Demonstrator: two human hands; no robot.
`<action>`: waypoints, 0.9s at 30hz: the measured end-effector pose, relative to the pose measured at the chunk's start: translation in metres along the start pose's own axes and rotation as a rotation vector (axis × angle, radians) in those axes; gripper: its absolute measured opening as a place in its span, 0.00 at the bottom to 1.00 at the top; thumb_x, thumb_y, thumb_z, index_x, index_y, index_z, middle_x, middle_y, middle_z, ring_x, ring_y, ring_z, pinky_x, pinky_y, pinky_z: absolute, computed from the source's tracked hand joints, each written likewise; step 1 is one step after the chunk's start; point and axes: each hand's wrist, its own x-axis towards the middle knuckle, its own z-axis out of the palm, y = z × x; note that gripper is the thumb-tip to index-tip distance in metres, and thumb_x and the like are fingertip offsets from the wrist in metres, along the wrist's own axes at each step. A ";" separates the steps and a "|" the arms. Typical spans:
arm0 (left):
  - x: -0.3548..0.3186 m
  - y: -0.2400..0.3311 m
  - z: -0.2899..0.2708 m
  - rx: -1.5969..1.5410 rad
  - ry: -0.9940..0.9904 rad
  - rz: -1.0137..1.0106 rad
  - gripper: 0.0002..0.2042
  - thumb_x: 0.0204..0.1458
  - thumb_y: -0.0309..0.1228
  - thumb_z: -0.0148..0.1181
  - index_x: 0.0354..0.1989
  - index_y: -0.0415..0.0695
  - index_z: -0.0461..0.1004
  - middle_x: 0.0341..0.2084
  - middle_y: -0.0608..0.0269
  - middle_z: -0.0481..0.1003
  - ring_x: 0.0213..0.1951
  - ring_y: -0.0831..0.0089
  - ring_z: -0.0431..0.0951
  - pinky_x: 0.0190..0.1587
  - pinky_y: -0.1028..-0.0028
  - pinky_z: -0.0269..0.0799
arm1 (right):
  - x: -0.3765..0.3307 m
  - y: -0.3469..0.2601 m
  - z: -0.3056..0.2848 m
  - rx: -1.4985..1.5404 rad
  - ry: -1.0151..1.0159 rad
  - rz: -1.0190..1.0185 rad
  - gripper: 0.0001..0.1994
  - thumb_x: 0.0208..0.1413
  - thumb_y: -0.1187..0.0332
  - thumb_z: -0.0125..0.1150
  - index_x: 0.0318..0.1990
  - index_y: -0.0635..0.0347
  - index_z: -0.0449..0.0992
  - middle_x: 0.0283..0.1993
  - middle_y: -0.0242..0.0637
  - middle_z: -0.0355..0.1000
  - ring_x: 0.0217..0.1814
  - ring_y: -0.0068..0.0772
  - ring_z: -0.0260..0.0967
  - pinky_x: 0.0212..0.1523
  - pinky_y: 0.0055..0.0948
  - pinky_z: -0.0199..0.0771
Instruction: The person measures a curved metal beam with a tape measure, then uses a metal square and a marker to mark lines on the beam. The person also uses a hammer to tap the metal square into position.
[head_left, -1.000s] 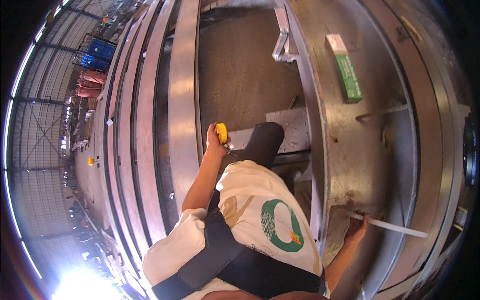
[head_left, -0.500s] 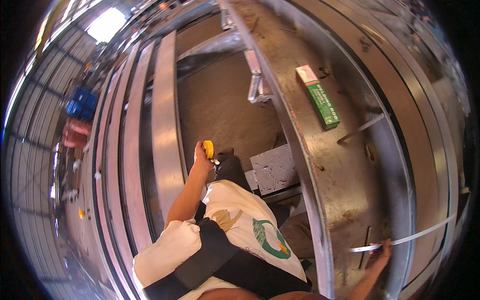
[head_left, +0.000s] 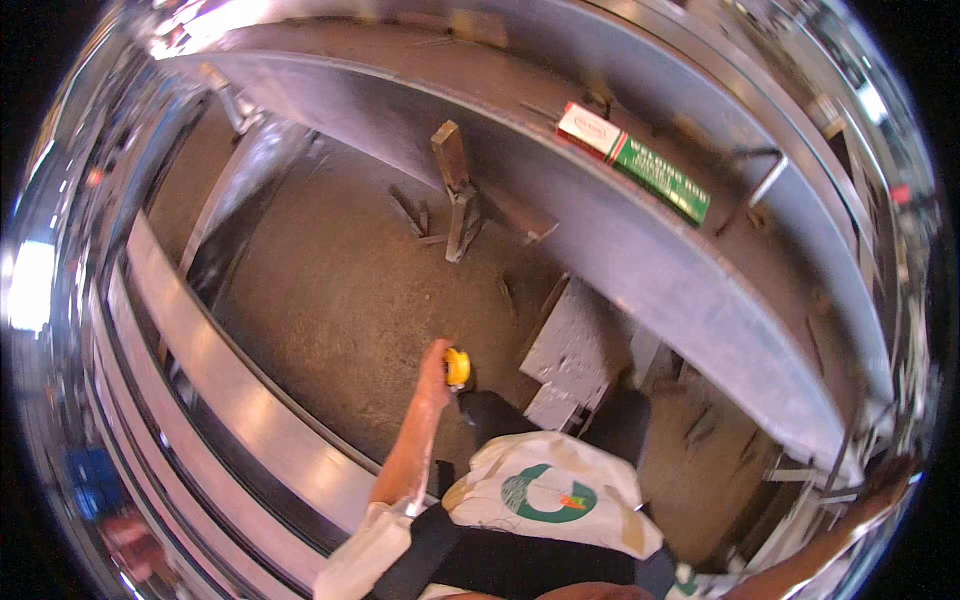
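Note:
My left hand (head_left: 436, 372) is closed around a yellow tape measure (head_left: 458, 368), held out over the floor in front of my legs. My right arm reaches far to the right, by the near end of a large steel beam (head_left: 640, 260). Dark and smeared, my right hand (head_left: 885, 485) lies close to the picture's rim. A small bright bit shows at its fingers, but I cannot make out what they hold. On the beam rests a green and white welding rod box (head_left: 655, 178).
Long flat steel bars (head_left: 270, 425) run along my left side. A rusty upright piece (head_left: 455, 190) stands against the beam's near side. Beside my legs is a grey metal plate (head_left: 570, 345). A thin rod (head_left: 768, 180) juts up beyond the box.
My view has swung, so the beam now crosses in front of me. My left hand still holds the tape measure. The pale strip in my right hand no longer shows clearly.

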 end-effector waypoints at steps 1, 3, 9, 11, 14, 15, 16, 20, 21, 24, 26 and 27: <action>-0.010 0.009 0.002 0.092 0.031 -0.034 0.08 0.52 0.38 0.59 0.35 0.50 0.72 0.28 0.65 0.72 0.26 0.71 0.75 0.27 0.69 0.72 | -0.007 -0.008 -0.029 -0.225 -0.134 -0.156 0.28 0.71 0.52 0.41 0.70 0.58 0.60 0.65 0.42 0.57 0.64 0.35 0.56 0.58 0.32 0.63; -0.037 0.037 0.005 0.167 -0.038 -0.017 0.09 0.53 0.38 0.59 0.37 0.48 0.73 0.29 0.68 0.72 0.32 0.74 0.74 0.34 0.72 0.71 | -0.073 -0.122 0.000 0.103 -0.012 0.147 0.24 0.71 0.61 0.47 0.69 0.62 0.62 0.59 0.50 0.68 0.54 0.36 0.75 0.40 0.24 0.78; -0.062 0.073 -0.056 0.200 -0.216 -0.009 0.11 0.54 0.38 0.58 0.40 0.45 0.75 0.31 0.69 0.73 0.35 0.76 0.74 0.37 0.75 0.70 | -0.155 -0.162 0.029 0.700 -0.482 0.254 0.20 0.68 0.65 0.53 0.64 0.61 0.66 0.40 0.42 0.71 0.29 0.26 0.68 0.22 0.22 0.66; -0.080 0.090 -0.068 0.218 -0.144 -0.080 0.12 0.54 0.39 0.58 0.40 0.46 0.75 0.31 0.68 0.73 0.35 0.75 0.74 0.37 0.75 0.70 | -0.202 -0.222 0.084 0.693 -0.313 0.232 0.15 0.68 0.64 0.55 0.57 0.59 0.70 0.22 0.29 0.59 0.15 0.18 0.44 0.12 0.23 0.43; -0.080 0.084 -0.117 0.300 0.027 -0.073 0.15 0.53 0.42 0.59 0.42 0.45 0.76 0.32 0.66 0.74 0.34 0.72 0.75 0.37 0.73 0.71 | -0.205 -0.201 0.124 1.014 -0.192 0.468 0.13 0.68 0.62 0.56 0.51 0.61 0.70 0.20 0.29 0.59 0.17 0.20 0.50 0.15 0.23 0.50; -0.068 0.071 -0.143 0.357 0.085 -0.028 0.16 0.53 0.42 0.59 0.43 0.45 0.76 0.33 0.65 0.75 0.34 0.71 0.76 0.37 0.72 0.72 | -0.216 -0.195 0.138 1.064 -0.273 0.490 0.13 0.67 0.61 0.57 0.49 0.61 0.70 0.21 0.30 0.61 0.18 0.21 0.53 0.16 0.24 0.53; -0.054 0.060 -0.167 0.412 0.136 0.013 0.17 0.53 0.43 0.59 0.44 0.44 0.76 0.34 0.64 0.76 0.34 0.70 0.76 0.37 0.71 0.72 | -0.227 -0.190 0.149 1.085 -0.353 0.507 0.13 0.66 0.61 0.58 0.47 0.61 0.71 0.22 0.30 0.62 0.19 0.23 0.56 0.18 0.25 0.56; -0.010 0.015 -0.321 1.159 0.259 0.087 0.16 0.54 0.41 0.57 0.44 0.44 0.78 0.33 0.53 0.79 0.36 0.63 0.81 0.37 0.63 0.76 | -0.289 -0.271 0.193 0.734 -0.603 0.169 0.15 0.63 0.56 0.62 0.38 0.59 0.72 0.25 0.32 0.68 0.21 0.25 0.64 0.19 0.25 0.62; -0.012 0.008 -0.358 1.490 0.244 0.052 0.14 0.55 0.39 0.55 0.45 0.47 0.79 0.35 0.51 0.80 0.38 0.59 0.81 0.38 0.61 0.77 | -0.300 -0.291 0.201 0.789 -0.635 0.137 0.14 0.63 0.57 0.62 0.38 0.59 0.72 0.25 0.33 0.68 0.22 0.24 0.64 0.20 0.24 0.62; -0.036 -0.024 -0.496 1.658 0.297 -0.229 0.14 0.56 0.40 0.53 0.46 0.53 0.81 0.38 0.47 0.82 0.40 0.53 0.83 0.41 0.57 0.79 | -0.318 -0.288 0.217 0.871 -0.608 0.172 0.12 0.62 0.60 0.63 0.42 0.61 0.74 0.24 0.32 0.65 0.21 0.21 0.58 0.21 0.21 0.57; -0.065 -0.043 -0.552 1.662 0.297 -0.228 0.15 0.56 0.44 0.54 0.45 0.53 0.81 0.38 0.49 0.82 0.41 0.54 0.82 0.41 0.58 0.78 | -0.326 -0.281 0.228 0.829 -0.650 0.195 0.12 0.63 0.61 0.61 0.42 0.62 0.74 0.26 0.32 0.65 0.22 0.20 0.59 0.21 0.20 0.56; -0.079 -0.044 -0.549 1.795 0.211 -0.118 0.14 0.55 0.43 0.54 0.44 0.52 0.80 0.37 0.50 0.82 0.41 0.53 0.82 0.41 0.57 0.78 | -0.336 -0.279 0.236 0.849 -0.682 0.225 0.11 0.64 0.62 0.60 0.42 0.62 0.74 0.27 0.32 0.66 0.22 0.20 0.58 0.21 0.20 0.55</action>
